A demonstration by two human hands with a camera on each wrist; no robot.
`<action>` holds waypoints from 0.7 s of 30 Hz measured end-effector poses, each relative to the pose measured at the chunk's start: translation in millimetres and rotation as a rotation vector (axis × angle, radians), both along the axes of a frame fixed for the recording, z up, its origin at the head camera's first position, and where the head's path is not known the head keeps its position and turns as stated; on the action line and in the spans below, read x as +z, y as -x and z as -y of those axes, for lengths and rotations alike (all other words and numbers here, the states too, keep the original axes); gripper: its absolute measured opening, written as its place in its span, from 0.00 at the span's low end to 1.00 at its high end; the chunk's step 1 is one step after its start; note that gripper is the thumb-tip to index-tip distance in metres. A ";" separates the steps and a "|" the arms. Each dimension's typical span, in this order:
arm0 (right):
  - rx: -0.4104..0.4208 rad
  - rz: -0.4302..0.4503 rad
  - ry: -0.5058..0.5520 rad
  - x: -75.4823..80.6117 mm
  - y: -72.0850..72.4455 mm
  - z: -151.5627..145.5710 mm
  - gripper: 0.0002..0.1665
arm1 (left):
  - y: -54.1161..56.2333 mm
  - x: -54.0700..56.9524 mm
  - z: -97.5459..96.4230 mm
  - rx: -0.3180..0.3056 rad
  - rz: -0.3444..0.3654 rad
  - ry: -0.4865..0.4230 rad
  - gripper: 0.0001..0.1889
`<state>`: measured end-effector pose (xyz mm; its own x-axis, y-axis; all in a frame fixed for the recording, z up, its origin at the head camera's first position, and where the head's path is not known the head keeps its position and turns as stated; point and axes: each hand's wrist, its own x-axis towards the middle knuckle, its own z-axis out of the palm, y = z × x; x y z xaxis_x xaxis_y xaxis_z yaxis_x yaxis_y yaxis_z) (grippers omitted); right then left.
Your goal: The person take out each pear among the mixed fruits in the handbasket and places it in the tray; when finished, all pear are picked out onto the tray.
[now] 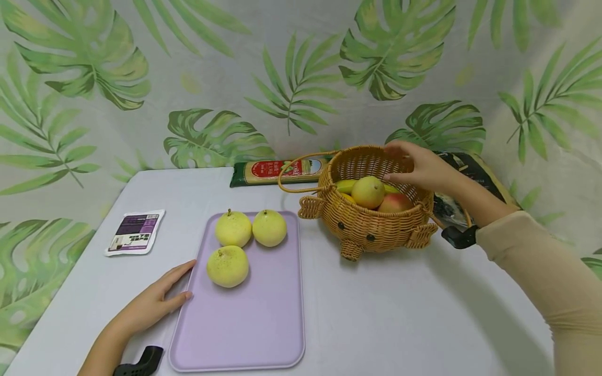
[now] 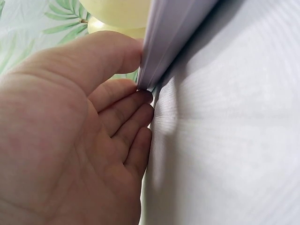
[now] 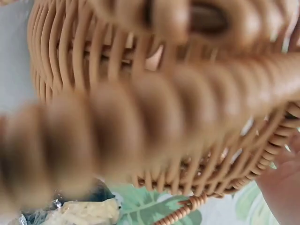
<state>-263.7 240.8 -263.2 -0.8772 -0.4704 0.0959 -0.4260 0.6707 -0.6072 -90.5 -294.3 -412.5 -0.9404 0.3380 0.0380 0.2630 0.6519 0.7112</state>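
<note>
My left hand [image 1: 146, 305] rests along the left edge of a lilac tray [image 1: 263, 324], its fairly straight fingertips touching the rim. In the left wrist view, the thumb [image 2: 117, 54] lies against that edge. Three round yellow-green fruits [image 1: 228, 266] with short stems sit toward the tray's far end. My right hand [image 1: 423, 167] is over the back right rim of a wicker basket [image 1: 381, 230] with an animal face, thumb and fingers spread apart. Inside are a yellowish pear-like fruit [image 1: 368, 192], a reddish fruit [image 1: 395, 202] and yellow fruit partly hidden. Wicker hides most of this hand in the right wrist view.
A green and red packet [image 1: 277, 172] lies behind the basket's left handle [image 1: 301, 190]. Behind the right forearm is a dark package [image 1: 475, 172]. A purple and white sachet [image 1: 135, 232] lies left of the tray. Leaf-patterned cloth [image 1: 296, 94] hangs behind the white table.
</note>
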 end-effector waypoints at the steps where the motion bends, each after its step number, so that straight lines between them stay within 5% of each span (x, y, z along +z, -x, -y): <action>1: 0.005 0.007 -0.011 -1.9 1.7 0.8 0.40 | -0.1 0.3 -0.2 -0.003 0.001 -0.003 0.32; 21: 0.100 0.082 -0.099 -22.5 18.7 8.2 0.37 | 2.1 -4.0 3.7 0.003 -0.005 0.004 0.32</action>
<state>-282.4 232.6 -285.7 -0.8287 -0.5592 -0.0252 -0.4454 0.6860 -0.5754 -92.6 -298.0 -416.5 -0.9411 0.3357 0.0416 0.2650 0.6551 0.7076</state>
